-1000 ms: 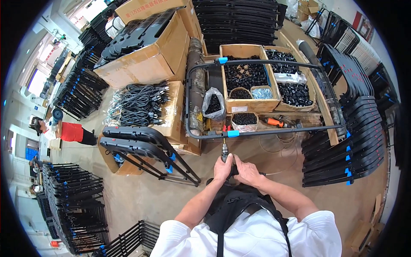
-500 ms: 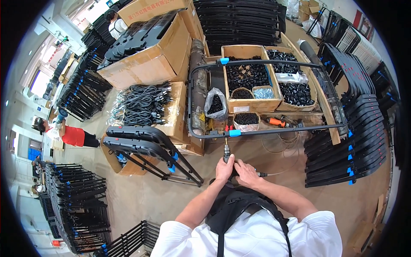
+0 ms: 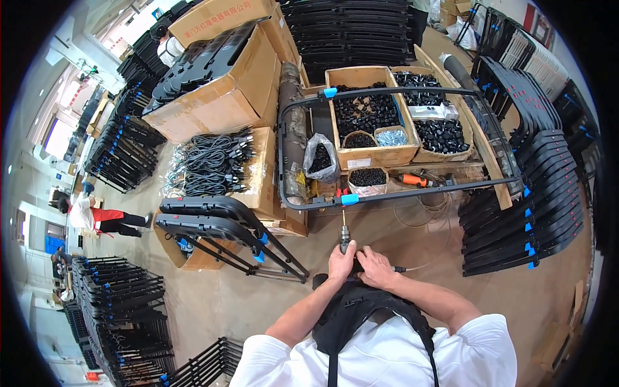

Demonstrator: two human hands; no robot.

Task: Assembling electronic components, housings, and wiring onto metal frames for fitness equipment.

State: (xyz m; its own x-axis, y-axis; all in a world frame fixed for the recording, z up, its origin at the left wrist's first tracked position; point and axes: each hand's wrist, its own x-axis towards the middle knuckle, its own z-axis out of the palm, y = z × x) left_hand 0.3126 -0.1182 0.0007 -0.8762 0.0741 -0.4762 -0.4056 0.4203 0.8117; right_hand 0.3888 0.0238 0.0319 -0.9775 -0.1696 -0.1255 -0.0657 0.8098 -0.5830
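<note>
Both hands hold a pneumatic screwdriver (image 3: 345, 236) in front of my body. My left hand (image 3: 341, 262) is closed around its front, just behind the metal chuck. My right hand (image 3: 376, 267) wraps its rear part, largely hiding the handle; an air hose runs off to the right. The thin bit points away from me, its tip close to the blue clip (image 3: 350, 199) on the near bar of a black tubular frame (image 3: 419, 191). I cannot tell whether the tip touches. The frame lies across the parts boxes, with another blue clip on its far bar.
Beyond the near bar stand a cardboard box (image 3: 376, 157) of black caps, a bag of small parts (image 3: 320, 158) and a tub of screws (image 3: 368, 178). An orange-handled power tool (image 3: 413, 180) lies beside them. Stacked frames (image 3: 525, 213) stand right, folded frames (image 3: 213, 226) left.
The screwdriver and both hands have drawn back slightly toward me, showing more of the bit below the frame. At far left, a person in a red apron has shifted stance.
</note>
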